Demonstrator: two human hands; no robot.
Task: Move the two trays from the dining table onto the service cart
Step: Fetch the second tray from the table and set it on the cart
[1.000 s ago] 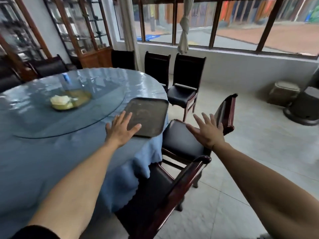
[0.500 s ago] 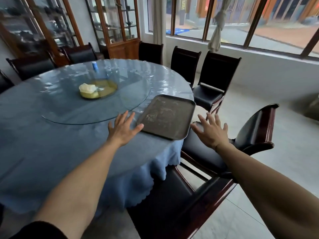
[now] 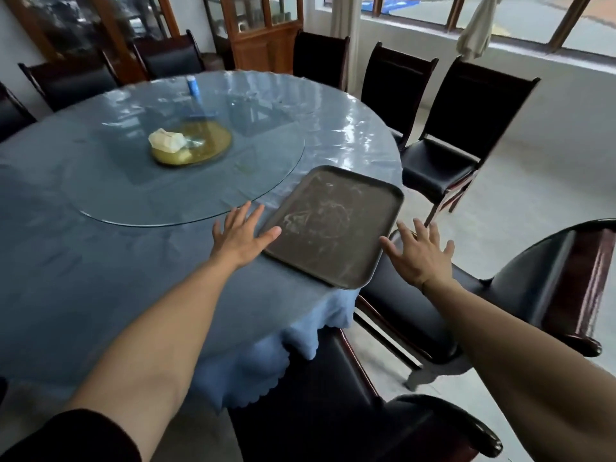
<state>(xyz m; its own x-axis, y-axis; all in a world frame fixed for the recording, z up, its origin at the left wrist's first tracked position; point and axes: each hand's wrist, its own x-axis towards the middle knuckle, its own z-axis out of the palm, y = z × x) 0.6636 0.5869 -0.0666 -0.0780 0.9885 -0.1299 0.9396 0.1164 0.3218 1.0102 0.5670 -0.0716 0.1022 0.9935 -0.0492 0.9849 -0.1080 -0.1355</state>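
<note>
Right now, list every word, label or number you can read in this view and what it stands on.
No legible text anywhere.
Small blue bottle on the dining table: any label is too blurred to read.
Brown tray: only pale smears and scratches, no lettering.
Glass cabinet: contents too small and blurred to read.

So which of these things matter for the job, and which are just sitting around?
For the job: the tray, the left hand and right hand reaching for it.

Lying about: glass turntable, yellow dish, blue bottle, chairs.
</note>
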